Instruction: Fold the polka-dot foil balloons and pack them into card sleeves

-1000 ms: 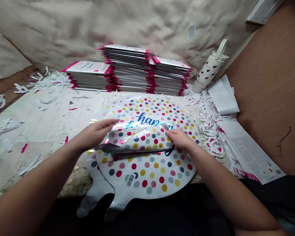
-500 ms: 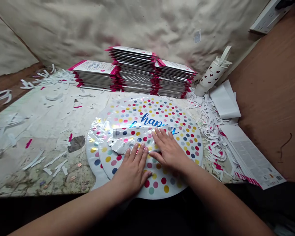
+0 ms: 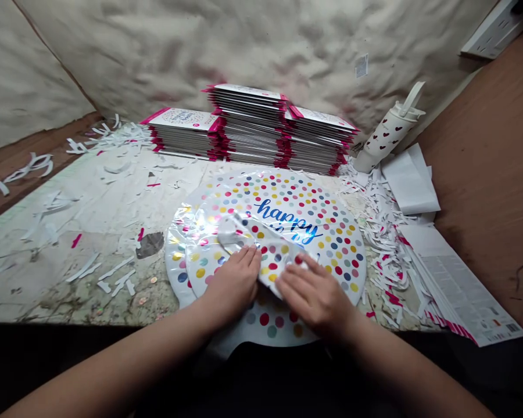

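Observation:
A folded foil balloon [image 3: 272,251], white with coloured dots, lies slantwise on top of flat dotted foil balloons [image 3: 340,232] with blue "happy" lettering. My left hand [image 3: 237,277] is closed on the folded balloon's near-left edge, its fingers pressed together and the thumb hidden. At the lower right end, my right hand [image 3: 314,293] has its fingers bent over the same folded balloon; that thumb does not show either. The upper left end of the folded piece is lifted and shiny.
Stacks of pink-edged printed packets [image 3: 253,130] stand along the back. A white tumbler with hearts [image 3: 386,136] leans at the right, near shredded paper [image 3: 375,223] and printed card sleeves [image 3: 462,284]. Paper scraps [image 3: 122,278] lie on the left of the worktable [image 3: 70,296].
The folded balloon has turned from nearly level to slanting down rightward. My hands have gone from lying flat on it to bent fingers at its near side. The camera view has shifted slightly left.

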A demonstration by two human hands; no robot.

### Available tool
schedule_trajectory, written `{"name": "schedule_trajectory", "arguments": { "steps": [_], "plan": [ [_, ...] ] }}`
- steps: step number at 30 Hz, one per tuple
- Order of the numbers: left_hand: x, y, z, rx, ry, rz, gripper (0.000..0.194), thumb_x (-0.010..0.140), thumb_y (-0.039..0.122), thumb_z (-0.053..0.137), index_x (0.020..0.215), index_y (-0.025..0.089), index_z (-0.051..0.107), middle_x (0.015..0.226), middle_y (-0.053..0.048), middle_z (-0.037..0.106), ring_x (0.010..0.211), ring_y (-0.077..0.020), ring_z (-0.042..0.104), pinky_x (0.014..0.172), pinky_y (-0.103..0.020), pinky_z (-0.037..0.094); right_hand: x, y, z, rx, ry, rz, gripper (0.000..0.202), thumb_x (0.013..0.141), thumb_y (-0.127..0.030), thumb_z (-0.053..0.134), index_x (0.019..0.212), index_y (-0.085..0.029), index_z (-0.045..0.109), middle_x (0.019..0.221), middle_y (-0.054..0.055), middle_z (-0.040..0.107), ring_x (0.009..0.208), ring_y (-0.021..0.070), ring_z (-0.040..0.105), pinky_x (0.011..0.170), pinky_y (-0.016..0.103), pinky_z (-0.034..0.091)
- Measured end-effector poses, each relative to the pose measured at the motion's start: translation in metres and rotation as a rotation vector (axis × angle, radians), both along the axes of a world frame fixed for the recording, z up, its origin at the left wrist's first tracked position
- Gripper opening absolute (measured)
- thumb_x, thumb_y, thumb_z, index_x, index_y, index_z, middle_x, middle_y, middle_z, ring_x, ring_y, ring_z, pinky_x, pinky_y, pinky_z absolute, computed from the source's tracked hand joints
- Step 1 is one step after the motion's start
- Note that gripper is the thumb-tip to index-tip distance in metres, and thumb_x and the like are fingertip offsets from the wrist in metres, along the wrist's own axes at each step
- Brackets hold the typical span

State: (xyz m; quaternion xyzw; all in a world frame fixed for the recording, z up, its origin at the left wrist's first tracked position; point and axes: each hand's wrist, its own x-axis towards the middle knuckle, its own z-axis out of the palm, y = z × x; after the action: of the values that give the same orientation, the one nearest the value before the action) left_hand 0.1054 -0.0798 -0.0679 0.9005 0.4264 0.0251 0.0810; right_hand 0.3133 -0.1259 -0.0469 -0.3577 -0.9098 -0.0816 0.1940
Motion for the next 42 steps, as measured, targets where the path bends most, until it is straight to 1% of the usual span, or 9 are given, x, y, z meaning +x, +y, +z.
{"name": "schedule_trajectory", "arguments": {
  "steps": [8,13,16,19,26,32,35,39,42],
  "plan": [
    [-0.014,0.01,0.0,-0.147,-0.103,-0.352,0.051,0.086,0.02,0.043,0.135,0.03,0.037,0.143,-0.01,0.033,0.131,-0.0291,0.029,0.102,-0.044,0.034,0.032,-0.012,-0.038,-0.272,0.369,-0.348,0.088,0.08,-0.026,0.055,0.144,-0.015,-0.004,0.149,0.016,0.013,0.136,0.028,0.013,0.106,0.05,0.029],
    [-0.015,0.003,-0.004,-0.112,-0.048,-0.506,0.057,0.084,0.017,0.046,0.138,0.027,0.031,0.145,-0.013,0.028,0.133,-0.032,0.022,0.103,-0.05,0.029,0.034,-0.01,-0.032,-0.283,0.104,0.147,0.051,0.087,-0.012,0.044,0.135,-0.03,0.036,0.133,0.004,0.049,0.131,0.0212,0.032,0.108,0.05,0.021],
    [-0.023,-0.005,-0.01,-0.015,-0.161,-0.508,0.044,0.086,0.013,0.039,0.129,0.018,0.046,0.13,-0.016,0.049,0.124,-0.0296,0.04,0.099,-0.047,0.037,0.032,-0.009,-0.022,-0.529,0.139,0.134,0.033,0.087,-0.018,0.046,0.117,-0.026,0.056,0.118,0.003,0.062,0.118,0.0192,0.049,0.104,0.043,0.029],
    [-0.027,-0.004,-0.003,-0.1,-0.319,-0.335,0.034,0.087,0.015,0.036,0.111,0.019,0.061,0.102,-0.011,0.065,0.097,-0.0221,0.059,0.085,-0.036,0.047,0.029,0.003,-0.013,-0.806,0.314,-0.014,0.024,0.082,-0.02,0.052,0.102,-0.024,0.064,0.107,0.004,0.068,0.103,0.0197,0.06,0.094,0.038,0.04],
    [-0.001,0.046,0.033,-1.046,-0.298,0.481,0.034,0.081,0.05,0.045,0.068,0.018,0.049,0.055,-0.003,0.064,0.035,-0.0129,0.05,0.035,-0.022,0.037,0.015,0.053,-0.004,-1.125,0.549,-0.723,0.025,0.091,-0.031,0.035,0.092,-0.015,0.054,0.062,0.004,0.065,0.05,0.0165,0.062,0.045,0.026,0.047],
    [0.012,0.064,0.028,-1.141,-0.298,0.569,0.036,0.076,0.05,0.053,0.062,0.017,0.048,0.044,-0.003,0.059,0.029,-0.0128,0.048,0.031,-0.02,0.032,-0.023,0.046,-0.012,-0.473,0.235,-0.491,0.041,0.093,-0.031,0.031,0.126,-0.012,0.046,0.128,0.017,0.05,0.12,0.0283,0.045,0.097,0.043,0.038],
    [0.004,0.064,0.034,-1.072,-0.354,0.558,0.036,0.077,0.049,0.053,0.065,0.016,0.052,0.054,-0.004,0.063,0.043,-0.0133,0.057,0.038,-0.02,0.038,-0.034,0.05,-0.025,-0.554,0.103,-0.492,0.059,0.09,-0.045,0.033,0.137,-0.009,0.033,0.146,0.015,0.025,0.135,0.0338,0.016,0.108,0.05,0.019],
    [-0.015,0.059,0.045,-1.148,-0.645,0.595,0.04,0.071,0.047,0.062,0.096,0.017,0.056,0.099,-0.01,0.066,0.087,-0.0208,0.065,0.065,-0.027,0.052,-0.033,0.057,-0.036,-0.614,0.125,-0.563,0.067,0.09,-0.051,0.03,0.142,-0.009,0.021,0.149,0.013,0.015,0.136,0.0322,0.008,0.11,0.047,0.011],
    [-0.016,0.061,0.042,-1.297,-0.584,0.612,0.046,0.068,0.048,0.066,0.1,0.017,0.055,0.094,-0.01,0.066,0.087,-0.0225,0.065,0.068,-0.03,0.053,-0.035,0.058,-0.036,-0.612,0.164,-0.553,0.068,0.09,-0.052,0.028,0.142,-0.009,0.019,0.149,0.012,0.014,0.137,0.0304,0.006,0.111,0.046,0.008]
  ]
}}
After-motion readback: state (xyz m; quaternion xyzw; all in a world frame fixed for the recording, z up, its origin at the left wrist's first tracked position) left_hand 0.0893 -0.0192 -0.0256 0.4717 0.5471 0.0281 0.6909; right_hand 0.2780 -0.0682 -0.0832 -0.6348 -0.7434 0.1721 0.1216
